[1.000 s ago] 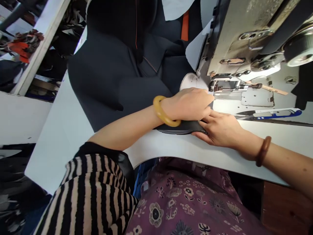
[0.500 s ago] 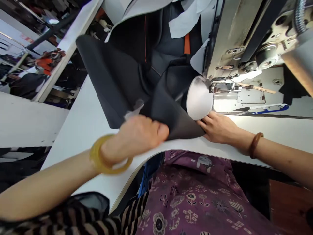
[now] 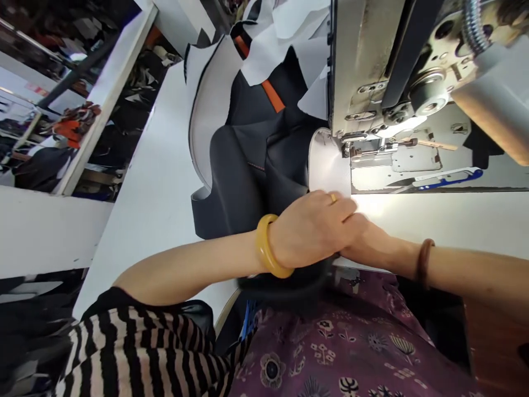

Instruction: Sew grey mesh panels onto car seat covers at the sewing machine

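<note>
A sewn piece of black leather-like fabric (image 3: 243,182) with a pale backing is bunched on the white table, one edge hanging over the front. Its curved pale flap (image 3: 329,162) lies beside the needle area of the sewing machine (image 3: 357,146). My left hand (image 3: 312,229), with a yellow bangle (image 3: 270,248) at its wrist, is closed on the fabric just below that flap. My right hand (image 3: 366,240) meets it there, closed at the fabric's edge. Most of its fingers are hidden behind my left hand.
Blue-handled snips (image 3: 448,179) lie on the machine bed at the right. The machine head (image 3: 372,60) rises close above the fabric. White backing pieces (image 3: 285,38) are heaped behind. A shelf with scraps (image 3: 124,110) stands to the left of the white table (image 3: 144,182).
My left hand has moved right, up against my right hand. The fabric's left part has folded inward, and an edge now drops over the table front toward my lap.
</note>
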{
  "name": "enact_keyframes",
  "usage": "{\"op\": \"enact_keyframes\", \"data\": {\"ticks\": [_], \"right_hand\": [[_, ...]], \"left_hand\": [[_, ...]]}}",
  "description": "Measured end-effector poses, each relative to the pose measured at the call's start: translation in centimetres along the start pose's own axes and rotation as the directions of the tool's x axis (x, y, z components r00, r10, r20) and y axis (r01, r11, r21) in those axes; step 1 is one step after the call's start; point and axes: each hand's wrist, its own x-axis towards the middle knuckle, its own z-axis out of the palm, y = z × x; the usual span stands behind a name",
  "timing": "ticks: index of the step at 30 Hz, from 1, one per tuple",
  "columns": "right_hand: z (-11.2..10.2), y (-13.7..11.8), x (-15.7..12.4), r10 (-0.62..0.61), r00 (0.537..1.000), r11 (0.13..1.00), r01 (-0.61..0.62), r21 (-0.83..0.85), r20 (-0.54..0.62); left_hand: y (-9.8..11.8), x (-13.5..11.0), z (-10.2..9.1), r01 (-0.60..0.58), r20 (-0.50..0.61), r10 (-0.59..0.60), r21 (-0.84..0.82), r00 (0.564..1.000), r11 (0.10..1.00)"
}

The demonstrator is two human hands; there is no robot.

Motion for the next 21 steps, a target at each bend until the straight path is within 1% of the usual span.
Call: {"op": "enact_keyframes", "data": {"ticks": [1, 2, 4, 5, 6, 7, 9, 11, 14, 18, 21], "right_hand": [[-0.1, 0.0, 0.0, -0.03, 0.999, 0.999, 0.029, -0.043, -0.028], [-0.3, 0.0, 0.0, -0.072, 0.995, 0.993, 0.065, -0.101, -0.062], [-0.8, 0.0, -0.1, -0.134, 0.984, 0.977, 0.111, -0.182, -0.119], [-1.0, 0.0, -0.2, -0.143, 0.981, 0.975, 0.115, -0.191, -0.135], [-1.2, -0.1, -0.3, -0.143, 0.979, 0.976, 0.115, -0.187, -0.144], [-1.4, -0.1, -0.4, -0.142, 0.978, 0.977, 0.115, -0.177, -0.149], [-1.5, -0.2, -0.6, -0.144, 0.976, 0.98, 0.118, -0.159, -0.163], [-1.4, -0.2, -0.7, -0.14, 0.975, 0.982, 0.115, -0.149, -0.172], [-1.1, -0.1, -0.7, -0.131, 0.976, 0.986, 0.109, -0.13, -0.176], [-1.1, 0.3, -0.7, -0.13, 0.979, 0.987, 0.113, -0.114, -0.16], [-1.2, 0.5, -0.7, -0.125, 0.979, 0.988, 0.108, -0.112, -0.158]], "left_hand": [[0.0, 0.6, -0.2, -0.005, 0.027, 0.004, 0.035, 1.0, 0.999], [-0.2, 1.1, -0.2, 0.008, 0.099, -0.014, 0.055, 0.995, 0.998], [-0.7, 2.0, 0.5, 0.09, 0.265, -0.112, 0.094, 0.958, 0.992], [-1.0, 2.4, 1.1, 0.129, 0.317, -0.159, 0.116, 0.935, 0.985], [-1.4, 2.8, 1.9, 0.162, 0.33, -0.198, 0.135, 0.923, 0.978], [-1.7, 3.0, 2.7, 0.183, 0.311, -0.221, 0.149, 0.924, 0.972], [-2.2, 3.5, 4.3, 0.188, 0.248, -0.219, 0.142, 0.944, 0.972], [-2.5, 3.8, 5.2, 0.209, 0.202, -0.23, 0.122, 0.952, 0.97], [-2.8, 4.4, 5.6, 0.239, 0.14, -0.247, 0.072, 0.959, 0.968], [-3.6, 5.0, 5.8, 0.142, 0.003, -0.142, -0.032, 0.99, 0.989], [-4.1, 5.0, 6.1, 0.089, -0.021, -0.09, -0.023, 0.996, 0.996]]}}
